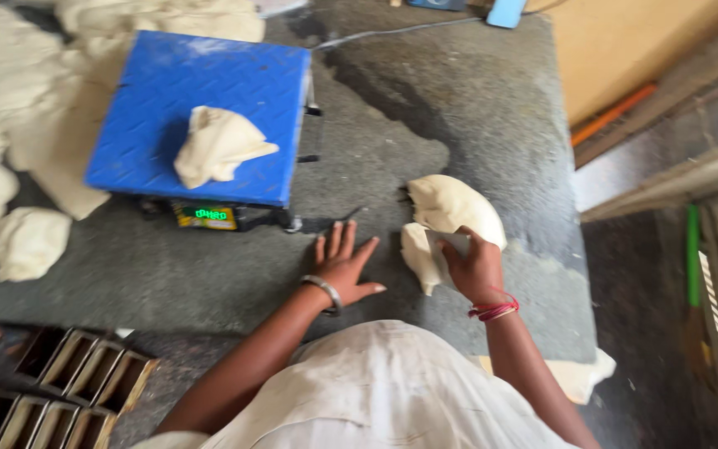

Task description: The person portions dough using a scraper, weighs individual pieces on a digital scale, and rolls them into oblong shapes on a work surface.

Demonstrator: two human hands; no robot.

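Note:
My right hand (474, 268) grips a flat white scraper pressed into a lump of pale dough (450, 208) on the grey stone table (425, 116); a smaller piece (417, 258) sits split off just left of the blade. My left hand (344, 266) rests flat on the table with fingers spread, holding nothing, a short way left of that dough. A metal bangle circles the left wrist and red threads the right. Farther back left stands a blue scale (184, 100) with another dough piece (216, 145) on its platform and a lit green display.
Several dough lumps (27, 241) and a large dough mass (18, 75) lie at the far left. Metal baking tins (68, 382) sit at the bottom left. A cable runs across the table's back. The table's right edge drops to a floor with planks.

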